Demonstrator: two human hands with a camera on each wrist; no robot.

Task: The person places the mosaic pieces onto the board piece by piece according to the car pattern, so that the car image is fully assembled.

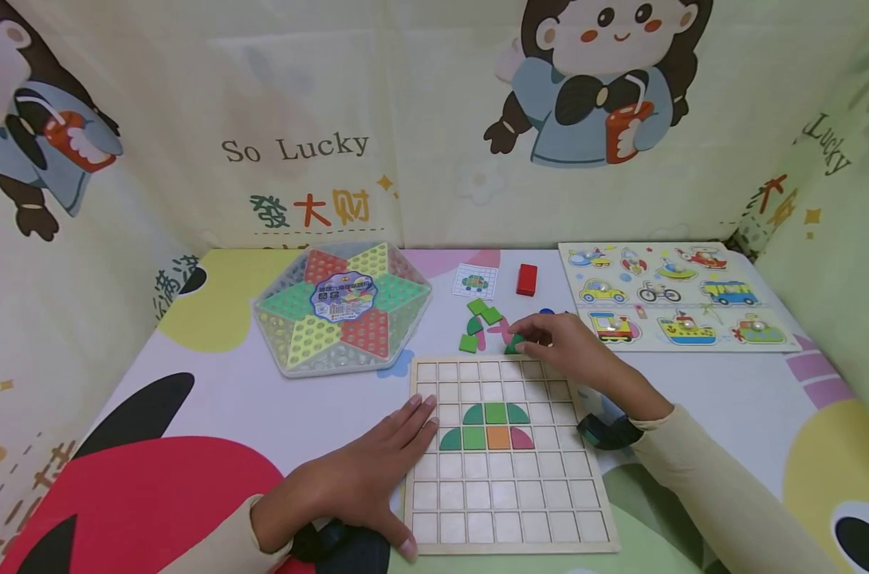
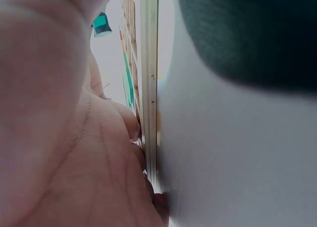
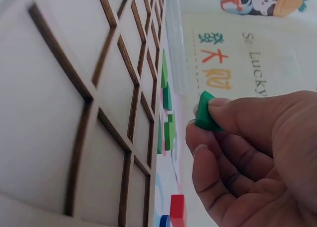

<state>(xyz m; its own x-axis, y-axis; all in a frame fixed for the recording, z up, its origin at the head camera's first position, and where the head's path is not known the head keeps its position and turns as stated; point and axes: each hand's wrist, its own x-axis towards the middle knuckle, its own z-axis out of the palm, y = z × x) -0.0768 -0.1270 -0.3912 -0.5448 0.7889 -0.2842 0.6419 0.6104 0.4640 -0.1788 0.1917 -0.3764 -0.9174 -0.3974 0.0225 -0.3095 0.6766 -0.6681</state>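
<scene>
A wooden grid board (image 1: 506,498) lies flat on the table, with two rows of colored tiles in its cells. The upper row has a green square tile (image 1: 495,413) between two green quarter-circles; below it are a green quarter-circle, a green square, an orange square (image 1: 498,438) and a pink quarter-circle (image 1: 521,438). My left hand (image 1: 366,462) rests along the board's left edge, fingers extended and thumb at the near corner. Just past the far edge, my right hand (image 1: 567,347) pinches a green quarter-circle tile (image 3: 207,112) between thumb and fingertips.
Several loose green tiles (image 1: 485,312) lie behind the board. Farther back are a small pattern card (image 1: 475,281) and a red block (image 1: 526,280). A hexagonal plastic game box (image 1: 344,307) sits at back left, a vehicle puzzle board (image 1: 682,315) at back right.
</scene>
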